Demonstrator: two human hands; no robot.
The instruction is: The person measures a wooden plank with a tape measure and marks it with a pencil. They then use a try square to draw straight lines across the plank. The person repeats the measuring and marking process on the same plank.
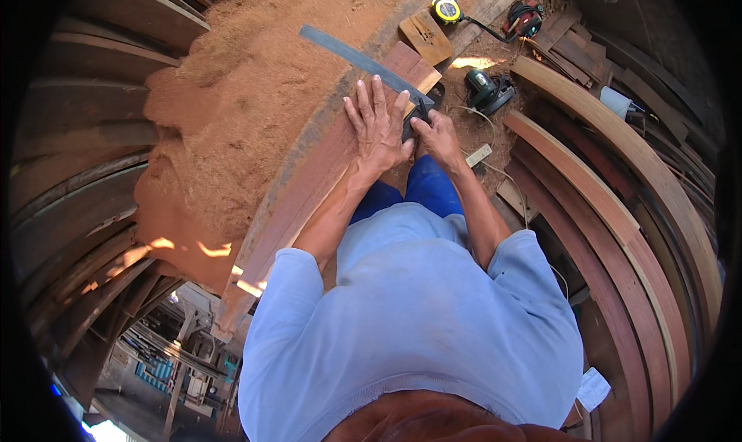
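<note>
A carpenter's square (355, 60) with a long grey metal blade lies across a reddish-brown wooden board (309, 180). My left hand (376, 129) rests flat on the board beside the blade, fingers spread, its thumb reaching toward the square's dark end. Close to that end, my right hand (438, 139) is closed, thumb and forefinger pinched together. A small dark thing shows at those fingertips; whether it is a marking tool or part of the square I cannot tell. Past the blade, a short wood block (427, 37) sits near the board's far end.
A yellow tape measure (447, 9) lies at the far end. Right of the board are a dark green power tool (485, 91), a red power tool (524, 20) and a cord. Sawdust (232, 125) heaps up on the left. Long planks (618, 218) line the right side.
</note>
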